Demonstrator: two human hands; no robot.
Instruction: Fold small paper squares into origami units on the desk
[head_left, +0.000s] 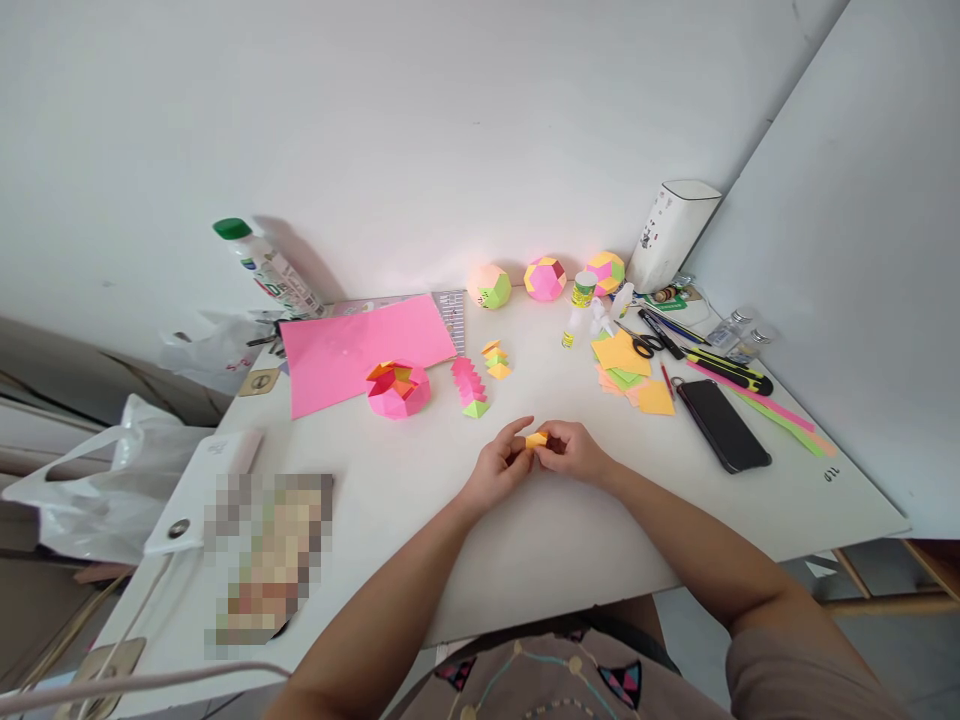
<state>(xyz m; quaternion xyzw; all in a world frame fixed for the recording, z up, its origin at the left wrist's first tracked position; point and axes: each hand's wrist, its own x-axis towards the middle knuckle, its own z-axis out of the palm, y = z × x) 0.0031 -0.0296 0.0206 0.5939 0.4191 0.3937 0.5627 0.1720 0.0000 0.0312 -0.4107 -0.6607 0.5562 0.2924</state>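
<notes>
Near the front middle of the white table, a small folded orange paper piece (536, 440) is pinched between my two hands. My left hand (501, 462) grips its left side, index finger raised. My right hand (574, 452) has thumb and fingers closed on its right side. Beyond my hands lie a row of nested pink folded paper pieces (466, 382) with a green one in front, and a short stack of yellow and green folded pieces (496, 360). Left of them sits a pink and orange paper ring (398, 390), partly built up from folded units.
Three paper balls (545, 279) stand by the wall beside a glue bottle (584, 288). Paper squares (624, 354), scissors (646, 345), a cutter (731, 370) and a black phone (720, 425) lie right. Left are a pink sheet (360, 345), a bottle (274, 270) and a blurred-out object (281, 555).
</notes>
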